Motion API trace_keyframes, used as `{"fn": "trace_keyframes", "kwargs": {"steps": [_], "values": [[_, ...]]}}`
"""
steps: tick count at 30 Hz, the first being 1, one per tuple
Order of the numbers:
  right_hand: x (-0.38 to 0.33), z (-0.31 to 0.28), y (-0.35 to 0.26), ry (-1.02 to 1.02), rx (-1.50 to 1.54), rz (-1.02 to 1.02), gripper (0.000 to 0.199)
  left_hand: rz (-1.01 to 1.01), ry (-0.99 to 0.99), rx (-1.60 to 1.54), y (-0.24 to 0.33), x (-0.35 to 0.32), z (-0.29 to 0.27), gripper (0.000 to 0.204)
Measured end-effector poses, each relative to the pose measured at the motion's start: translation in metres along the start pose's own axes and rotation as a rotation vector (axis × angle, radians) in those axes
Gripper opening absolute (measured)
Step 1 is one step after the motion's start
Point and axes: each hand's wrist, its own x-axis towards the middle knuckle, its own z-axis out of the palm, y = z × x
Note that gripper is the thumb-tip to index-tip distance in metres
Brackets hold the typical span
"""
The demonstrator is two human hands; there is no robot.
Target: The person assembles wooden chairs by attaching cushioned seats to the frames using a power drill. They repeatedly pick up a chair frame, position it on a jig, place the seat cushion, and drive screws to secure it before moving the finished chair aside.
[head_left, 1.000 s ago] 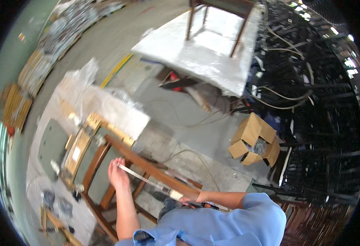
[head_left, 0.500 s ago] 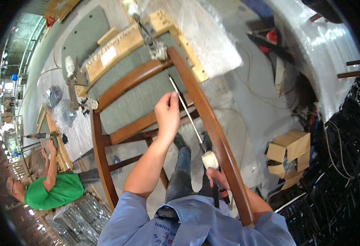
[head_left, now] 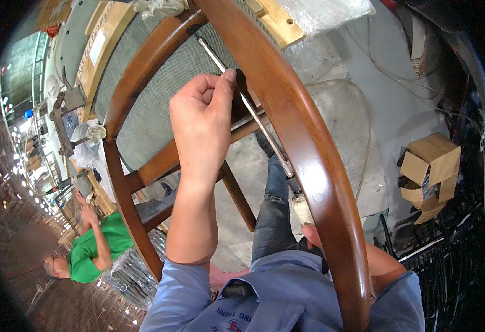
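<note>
My left hand [head_left: 201,119] is closed, its thumb and forefinger pinched at the long thin steel bit [head_left: 262,127] of a power screwdriver. The bit's tip meets the inner side of the chair's curved rail, near the corner with the side piece. Low on the right, my right hand [head_left: 311,235] is closed around the screwdriver body [head_left: 300,210], which has a pale wrapping. The thick side piece hides most of that hand and tool. The brown wooden chair frame [head_left: 309,144] lies tilted before me, against a grey-green fabric panel [head_left: 159,83].
A metal clamp [head_left: 65,110] with a wrapped end grips at the left. Behind the rail lies a pale wooden jig [head_left: 101,47]. An opened cardboard box [head_left: 433,160] stands on the floor at right. A person in a green shirt [head_left: 98,246] works at far left.
My view has moved closer to the chair corner. The bit's tip, earlier a little short of the rail, now meets it. Both hands keep their hold.
</note>
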Motion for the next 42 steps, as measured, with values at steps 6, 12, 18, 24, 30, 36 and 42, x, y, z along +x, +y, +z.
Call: {"fn": "trace_keyframes", "kwargs": {"steps": [6, 12, 18, 24, 30, 36, 42], "values": [[0.011, -0.003, 0.016, -0.024, 0.027, -0.093, 0.066, 0.001, 0.017, -0.006, -0.003, -0.002, 0.002, 0.026], [0.010, -0.005, 0.014, -0.007, -0.080, -0.245, 0.051, 0.033, 0.035, 0.000, -0.005, -0.001, 0.001, 0.024], [0.011, -0.005, 0.006, -0.034, -0.082, -0.197, 0.051, 0.081, 0.040, 0.003, -0.012, 0.003, 0.002, 0.027], [0.012, -0.004, -0.005, -0.039, -0.063, -0.159, 0.052, 0.084, 0.025, 0.059, -0.004, 0.002, -0.002, 0.031], [0.003, 0.004, -0.023, -0.021, -0.018, -0.062, 0.053, -0.270, -0.176, -0.387, 0.000, -0.006, -0.023, 0.021], [0.004, 0.018, -0.049, 0.069, 0.173, 0.130, 0.054, -0.263, -0.187, -0.725, -0.008, -0.025, -0.038, 0.021], [0.011, 0.023, -0.042, 0.035, 0.210, 0.137, 0.059, -0.177, -0.179, -0.875, -0.031, -0.031, -0.060, 0.024]]}}
